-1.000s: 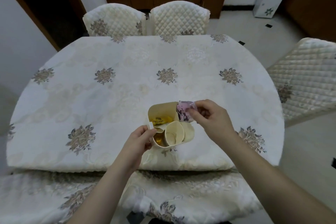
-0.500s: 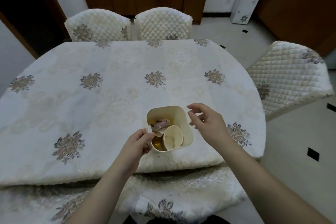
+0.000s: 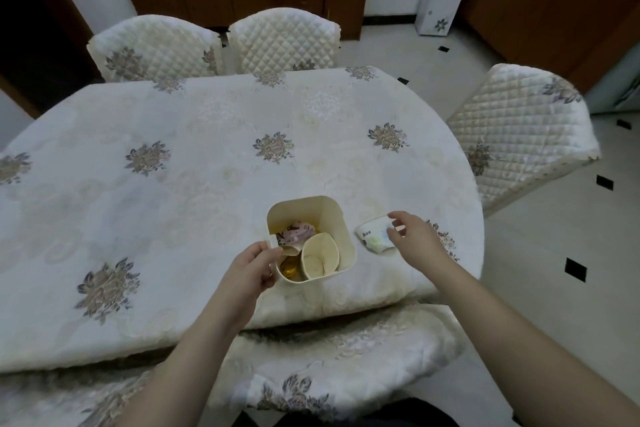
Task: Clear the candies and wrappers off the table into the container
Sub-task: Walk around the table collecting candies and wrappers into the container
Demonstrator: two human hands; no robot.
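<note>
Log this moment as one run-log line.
left hand: holds container | right hand: open, reaching white packet | pink wrapper: inside container

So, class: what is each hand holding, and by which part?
Left hand grips the container by its side tab. Right hand touches the white packet's edge; no clear grip.

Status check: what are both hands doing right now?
Left hand holds container rim. Right hand open, reaching white packet on table. Nothing in the way.
</note>
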